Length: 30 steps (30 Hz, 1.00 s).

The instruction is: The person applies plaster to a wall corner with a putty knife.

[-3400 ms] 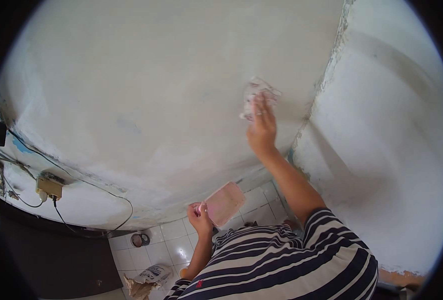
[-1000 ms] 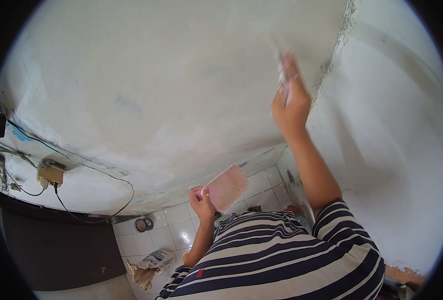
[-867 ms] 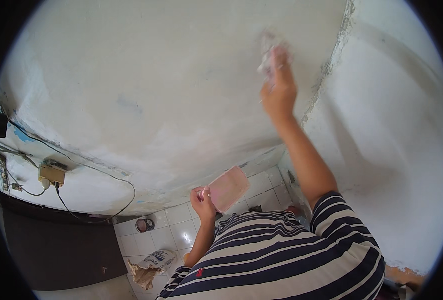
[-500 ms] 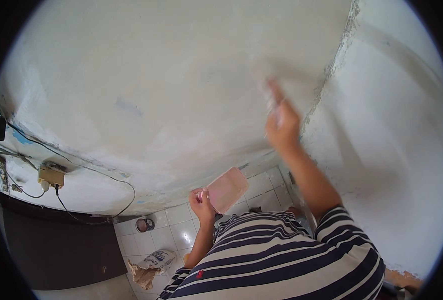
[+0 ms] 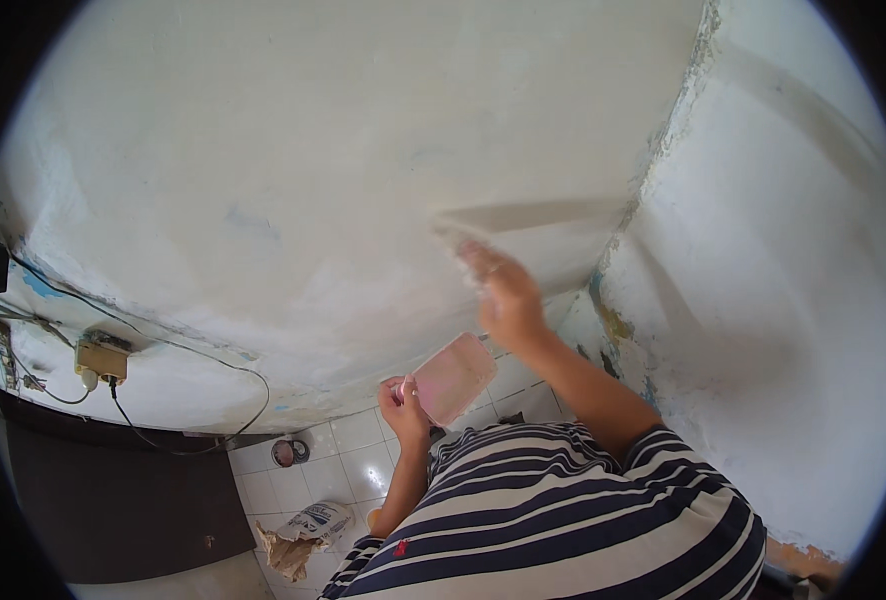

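My right hand [image 5: 506, 300] is raised over the pale, patchy wall [image 5: 313, 140], its fingers closed on a whitish crumpled cloth [image 5: 453, 240] that is smeared by motion; I cannot tell whether it touches the surface. A shadow stretches from it toward the corner. Lower down, my left hand [image 5: 402, 405] grips a shallow pink rectangular tray [image 5: 453, 375] at its left end, just above my striped shirt.
The right-hand wall [image 5: 793, 300] meets this one at a rough, flaking corner. At left are a socket box [image 5: 101, 355] with hanging cables and a dark board [image 5: 113, 500]. A round container [image 5: 284, 452] and a torn sack [image 5: 298, 535] lie on the tiled floor [image 5: 358, 470].
My right hand with the cloth has swung down and to the left from high near the corner. My left hand and the tray have barely moved in the last second.
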Each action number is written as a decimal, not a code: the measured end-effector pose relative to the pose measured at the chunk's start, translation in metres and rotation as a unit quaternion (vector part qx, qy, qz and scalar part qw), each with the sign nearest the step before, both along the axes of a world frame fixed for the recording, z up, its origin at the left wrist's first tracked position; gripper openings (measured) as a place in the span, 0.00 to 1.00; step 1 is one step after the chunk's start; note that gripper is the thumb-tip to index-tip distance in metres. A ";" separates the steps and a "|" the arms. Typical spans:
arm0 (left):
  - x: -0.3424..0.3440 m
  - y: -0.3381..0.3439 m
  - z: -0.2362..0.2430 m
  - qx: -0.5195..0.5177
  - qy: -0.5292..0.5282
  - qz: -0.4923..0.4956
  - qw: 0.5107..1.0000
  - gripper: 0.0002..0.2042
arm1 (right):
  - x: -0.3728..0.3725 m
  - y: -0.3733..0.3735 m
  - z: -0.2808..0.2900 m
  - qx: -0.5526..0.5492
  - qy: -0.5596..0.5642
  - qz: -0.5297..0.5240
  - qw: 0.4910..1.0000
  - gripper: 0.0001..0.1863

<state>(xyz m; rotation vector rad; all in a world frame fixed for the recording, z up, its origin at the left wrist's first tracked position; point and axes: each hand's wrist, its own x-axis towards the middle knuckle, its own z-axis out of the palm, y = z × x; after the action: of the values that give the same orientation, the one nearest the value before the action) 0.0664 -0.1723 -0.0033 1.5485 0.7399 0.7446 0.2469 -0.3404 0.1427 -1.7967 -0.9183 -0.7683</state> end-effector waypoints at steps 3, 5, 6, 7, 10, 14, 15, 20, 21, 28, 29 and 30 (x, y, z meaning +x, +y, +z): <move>-0.001 0.004 -0.005 0.005 -0.005 0.008 1.000 0.11 | 0.024 -0.034 0.072 0.075 -0.053 -0.080 0.993 0.24; -0.003 0.004 -0.006 0.009 0.000 0.005 1.000 0.10 | 0.054 -0.050 0.107 0.141 -0.112 -0.170 0.969 0.30; -0.001 0.003 -0.006 0.011 0.008 -0.002 1.000 0.10 | 0.068 -0.050 0.109 0.139 -0.113 -0.171 0.969 0.30; -0.001 0.003 -0.005 0.015 0.016 -0.011 1.000 0.10 | 0.079 -0.047 0.104 0.101 -0.112 -0.196 0.969 0.32; 0.000 0.000 -0.001 -0.004 0.022 0.003 1.000 0.10 | 0.073 -0.016 0.049 0.031 -0.123 -0.216 0.968 0.34; -0.002 0.001 -0.003 -0.028 0.024 0.019 0.999 0.10 | -0.001 0.024 -0.062 -0.041 -0.001 -0.070 0.997 0.31; -0.004 0.002 -0.003 -0.017 0.027 0.019 0.999 0.10 | -0.018 0.026 -0.072 -0.082 0.061 -0.032 0.994 0.31; -0.002 0.005 0.001 -0.029 0.021 0.022 0.999 0.10 | 0.003 -0.020 -0.017 0.041 0.083 0.056 0.994 0.30; -0.005 0.006 -0.001 -0.023 0.027 0.022 0.999 0.10 | 0.016 -0.032 0.016 0.088 0.081 0.029 0.992 0.30; -0.003 0.003 -0.003 -0.064 0.030 0.011 0.997 0.10 | 0.112 -0.079 0.189 0.111 -0.239 -0.260 0.929 0.30; -0.001 0.005 -0.008 -0.063 0.023 0.005 0.998 0.10 | 0.114 -0.077 0.185 0.112 -0.246 -0.264 0.926 0.30; -0.001 0.008 -0.016 -0.039 0.017 0.006 0.999 0.10 | 0.117 -0.065 0.169 0.072 -0.225 -0.257 0.937 0.32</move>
<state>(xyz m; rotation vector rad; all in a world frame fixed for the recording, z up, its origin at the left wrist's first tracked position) 0.0655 -0.1645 -0.0191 1.4905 0.7944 0.6926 0.3643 -0.4059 0.3121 -1.7772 -0.6461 -1.5885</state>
